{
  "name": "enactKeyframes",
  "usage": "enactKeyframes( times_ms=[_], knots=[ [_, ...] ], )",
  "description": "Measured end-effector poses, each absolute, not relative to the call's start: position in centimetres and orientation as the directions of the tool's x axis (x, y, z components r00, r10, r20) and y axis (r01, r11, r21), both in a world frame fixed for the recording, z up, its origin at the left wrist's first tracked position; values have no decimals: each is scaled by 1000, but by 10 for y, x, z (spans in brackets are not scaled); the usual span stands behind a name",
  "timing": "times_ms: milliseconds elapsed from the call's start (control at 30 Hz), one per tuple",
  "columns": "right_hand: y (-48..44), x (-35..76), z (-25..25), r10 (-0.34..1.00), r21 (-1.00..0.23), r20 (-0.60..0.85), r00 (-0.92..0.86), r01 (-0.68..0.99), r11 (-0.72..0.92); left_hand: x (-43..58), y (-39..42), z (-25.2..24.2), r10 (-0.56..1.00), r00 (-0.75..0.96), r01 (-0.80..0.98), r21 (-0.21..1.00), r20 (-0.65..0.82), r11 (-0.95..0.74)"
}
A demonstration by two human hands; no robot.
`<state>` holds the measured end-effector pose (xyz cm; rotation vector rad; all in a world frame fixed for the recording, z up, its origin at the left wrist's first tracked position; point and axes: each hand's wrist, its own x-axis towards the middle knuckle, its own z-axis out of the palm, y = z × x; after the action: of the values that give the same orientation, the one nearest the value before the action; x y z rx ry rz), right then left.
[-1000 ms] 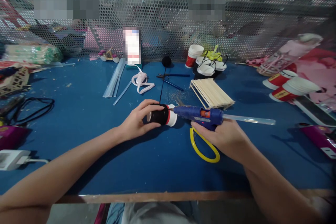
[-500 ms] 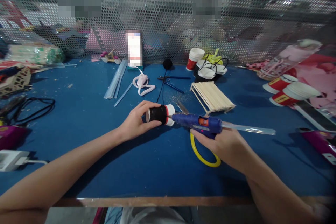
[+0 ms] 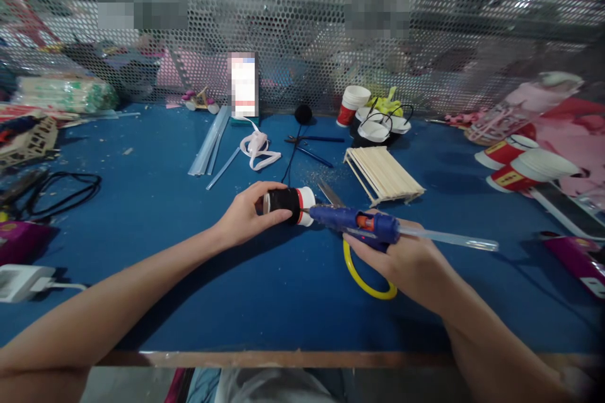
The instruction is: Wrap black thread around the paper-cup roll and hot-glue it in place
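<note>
My left hand [image 3: 255,211] is closed around a paper cup [image 3: 307,195] lying on its side. Black yarn [image 3: 286,201] wraps most of the cup, leaving a red band and a white end bare. In my right hand [image 3: 401,258] is a blue glue gun [image 3: 350,220], its nozzle at the red band beside the yarn's edge. A clear glue stick [image 3: 454,239] juts out of the gun's back. Scissors with a yellow handle [image 3: 362,283] lie partly hidden under the gun and my right hand. A black yarn ball [image 3: 303,114] sits farther back, its strand running to the cup.
Pliers with blue handles [image 3: 316,140], white ribbon [image 3: 256,143] and clear glue sticks [image 3: 210,141] lie beyond my hands. A small wooden stick frame [image 3: 385,173] stands right of centre. Paper cups [image 3: 529,170] lie at the right. A perforated metal screen [image 3: 293,25] closes off the back.
My left thumb has shifted slightly on the wrapped cup. The glue gun's nozzle stays at the red band, with hardly any movement.
</note>
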<state>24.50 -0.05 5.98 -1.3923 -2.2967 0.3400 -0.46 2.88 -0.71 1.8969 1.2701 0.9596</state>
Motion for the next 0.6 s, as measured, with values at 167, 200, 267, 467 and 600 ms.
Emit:
enactKeyframes(
  times_ms=[167,200,267,467,600],
  knots=[
    [-2,243,63,897,-445,205,-393,778,443,-3,28,-3,953,246,454,848,176,-273],
    [-2,243,63,895,-443,211,-392,779,445,-3,28,-3,953,247,450,850,177,-274],
    [-1,243,63,889,-434,232,-395,776,458,-3,27,-4,948,252,446,847,192,-290],
    [1,243,64,897,-444,242,-369,780,441,-3,24,-5,895,329,480,764,300,-432],
    [4,243,63,885,-442,250,-393,767,465,-1,21,0,843,395,494,689,365,-530]
  ],
)
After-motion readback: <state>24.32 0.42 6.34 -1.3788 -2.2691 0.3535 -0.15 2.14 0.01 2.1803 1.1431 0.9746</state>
